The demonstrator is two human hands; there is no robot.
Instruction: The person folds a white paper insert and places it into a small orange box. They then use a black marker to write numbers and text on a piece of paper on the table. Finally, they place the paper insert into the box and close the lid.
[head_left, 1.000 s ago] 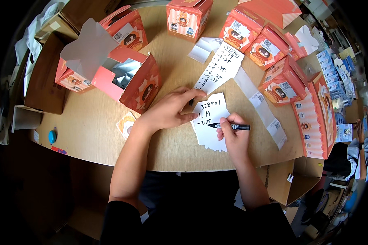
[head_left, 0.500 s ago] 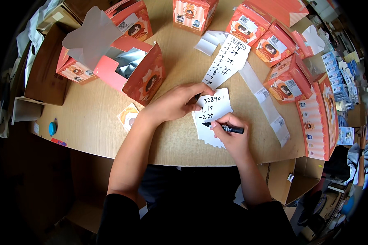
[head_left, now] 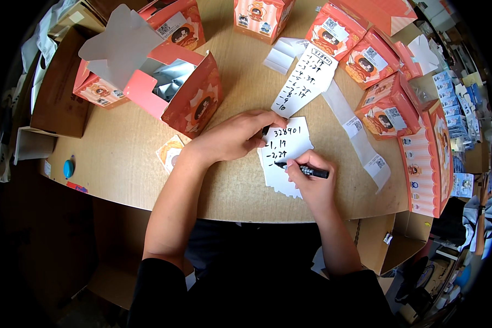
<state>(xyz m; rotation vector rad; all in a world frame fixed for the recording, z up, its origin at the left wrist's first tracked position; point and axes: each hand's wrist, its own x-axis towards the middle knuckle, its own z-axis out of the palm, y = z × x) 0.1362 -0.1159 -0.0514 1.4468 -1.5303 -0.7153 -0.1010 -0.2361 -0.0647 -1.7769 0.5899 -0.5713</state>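
My right hand [head_left: 317, 180] grips a black marker [head_left: 314, 171], its tip on a white paper slip [head_left: 285, 183] with torn lower edges. Handwritten lines run down the slip, with a short new stroke by the tip. My left hand [head_left: 227, 139] rests along the slip's upper left, its fingers curled round a small black piece, seemingly the marker's cap [head_left: 265, 130]. Just above lies another handwritten paper list [head_left: 298, 85]. A small printed card [head_left: 170, 152] is partly covered by my left forearm.
Left of my hands stands an open red box [head_left: 194, 101] with silvery packets inside. Several red printed boxes [head_left: 385, 106] line the right and far side. A label strip [head_left: 358, 131] curves down on the right. A blue cap [head_left: 68, 169] sits near the left table edge.
A short dash has appeared on the slip below the second line, and the marker tip has shifted slightly right and up. My left hand stays in place.
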